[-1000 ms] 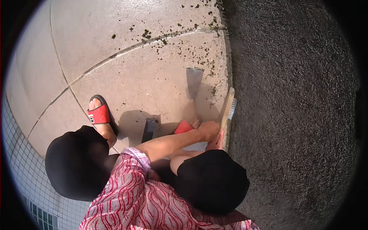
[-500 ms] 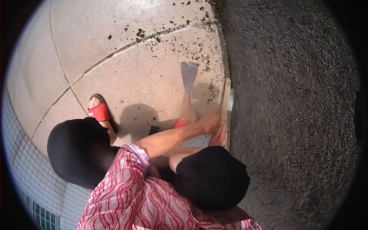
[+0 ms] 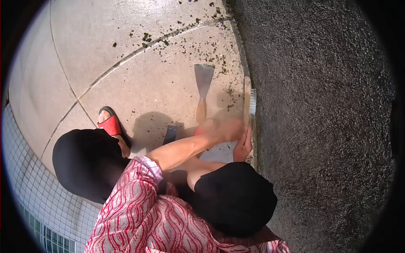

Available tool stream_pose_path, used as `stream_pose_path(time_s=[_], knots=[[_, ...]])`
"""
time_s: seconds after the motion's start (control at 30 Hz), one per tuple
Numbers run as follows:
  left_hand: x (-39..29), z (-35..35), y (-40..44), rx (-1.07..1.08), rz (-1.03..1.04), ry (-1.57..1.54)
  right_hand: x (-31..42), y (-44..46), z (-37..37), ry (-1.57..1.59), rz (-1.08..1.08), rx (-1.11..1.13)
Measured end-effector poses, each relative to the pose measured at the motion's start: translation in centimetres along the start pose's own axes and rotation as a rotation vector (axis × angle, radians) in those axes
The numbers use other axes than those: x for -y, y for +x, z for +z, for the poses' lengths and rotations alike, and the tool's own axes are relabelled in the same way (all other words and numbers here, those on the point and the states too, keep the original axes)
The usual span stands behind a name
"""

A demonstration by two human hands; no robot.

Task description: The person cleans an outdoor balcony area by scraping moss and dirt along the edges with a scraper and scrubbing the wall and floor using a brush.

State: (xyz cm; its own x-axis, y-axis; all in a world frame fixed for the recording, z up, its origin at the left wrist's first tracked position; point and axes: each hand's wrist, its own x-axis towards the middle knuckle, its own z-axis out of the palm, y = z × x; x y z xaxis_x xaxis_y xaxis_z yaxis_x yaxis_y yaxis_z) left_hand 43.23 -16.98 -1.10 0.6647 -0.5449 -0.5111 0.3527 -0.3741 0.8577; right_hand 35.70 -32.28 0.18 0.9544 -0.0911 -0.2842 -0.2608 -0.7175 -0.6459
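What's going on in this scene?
A crouching person in a red-and-white patterned top has both hands at the near end of a pale wooden brush with grey bristles. The left hand is blurred, the right hand beside it; their exact grip is unclear. The bristles face a dark, rough-textured surface edging the pale slab floor. A scraper with metal blade and wooden handle lies on the floor, near scattered dark green bits.
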Motion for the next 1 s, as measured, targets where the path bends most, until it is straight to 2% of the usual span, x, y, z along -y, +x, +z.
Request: stream_pose_path(time_s=[0.03, 0.13, 0.2, 0.27, 0.33, 0.37, 0.4, 0.43, 0.47, 0.53, 0.6, 0.63, 0.7, 0.73, 0.8, 0.83, 0.87, 0.9, 0.93, 0.97, 1.0], knots=[[1.5, 2.6, 0.3, 0.086, 0.070, -0.011, -1.8, -2.1, -0.2, 0.003, 0.037, -0.021], [1.8, -0.5, 1.0, -0.328, 0.033, -0.037, 1.7, 3.2, 2.2, 0.071, -0.103, -0.037], [1.1, -10.9, 2.8, -0.592, 0.034, -0.325, 12.5, 12.4, 5.4, -0.050, -0.159, -0.007], [-0.9, -16.4, 3.0, -0.810, 0.117, -0.151, 15.4, 17.5, 7.0, 0.060, -0.245, 0.015], [-0.3, -15.7, 3.2, -0.652, 0.106, -0.128, 13.9, 16.1, 5.9, 0.047, -0.146, 0.024], [0.9, -12.9, 4.1, -0.618, 0.032, -0.273, 12.6, 15.3, 5.2, 0.038, -0.113, 0.028], [1.3, -9.9, 3.5, -0.647, 0.229, 0.054, 10.4, 13.5, 4.5, 0.057, -0.151, 0.009], [2.7, -6.6, 4.0, -0.434, 0.111, 0.125, 7.8, 10.4, 3.7, 0.071, -0.173, -0.003], [1.5, -5.0, 2.1, -0.309, 0.017, 0.044, 5.8, 6.8, 3.3, 0.109, -0.121, -0.049], [1.2, -2.0, 0.4, -0.318, -0.068, -0.111, 4.8, 5.2, 4.3, 0.158, -0.090, -0.120], [1.7, -4.9, 1.3, -0.437, 0.094, 0.083, 5.1, 5.8, 5.8, 0.194, -0.115, -0.173], [2.0, -7.3, 2.0, -0.495, 0.171, 0.185, 7.2, 8.5, 7.0, 0.183, -0.158, -0.160], [1.3, -15.0, 3.7, -0.851, 0.161, -0.140, 16.3, 16.5, 8.4, 0.244, -0.212, -0.060], [-0.4, -19.7, 4.0, -0.893, 0.071, -0.201, 20.5, 19.5, 8.5, 0.312, -0.213, 0.020], [-1.1, -21.7, 4.1, -0.841, 0.030, -0.264, 22.4, 22.3, 8.9, 0.328, -0.176, 0.087], [-1.3, -22.7, 4.2, -0.816, 0.008, -0.295, 20.9, 21.6, 8.9, 0.408, -0.227, 0.103], [-0.2, -20.8, 4.4, -0.805, 0.059, -0.283, 19.3, 20.3, 8.5, 0.380, -0.253, 0.089], [0.2, -18.1, 3.8, -0.823, 0.059, -0.282, 17.9, 18.6, 8.5, 0.300, -0.058, 0.041], [2.5, -14.4, 4.5, -0.784, 0.123, -0.113, 16.3, 16.0, 8.0, 0.330, -0.058, 0.024], [0.2, -13.2, 1.8, -0.713, 0.109, -0.108, 13.9, 13.5, 7.2, 0.249, -0.060, 0.001], [3.3, -9.2, 3.1, -0.493, 0.075, 0.066, 10.8, 10.2, 6.7, 0.262, 0.003, -0.017]])
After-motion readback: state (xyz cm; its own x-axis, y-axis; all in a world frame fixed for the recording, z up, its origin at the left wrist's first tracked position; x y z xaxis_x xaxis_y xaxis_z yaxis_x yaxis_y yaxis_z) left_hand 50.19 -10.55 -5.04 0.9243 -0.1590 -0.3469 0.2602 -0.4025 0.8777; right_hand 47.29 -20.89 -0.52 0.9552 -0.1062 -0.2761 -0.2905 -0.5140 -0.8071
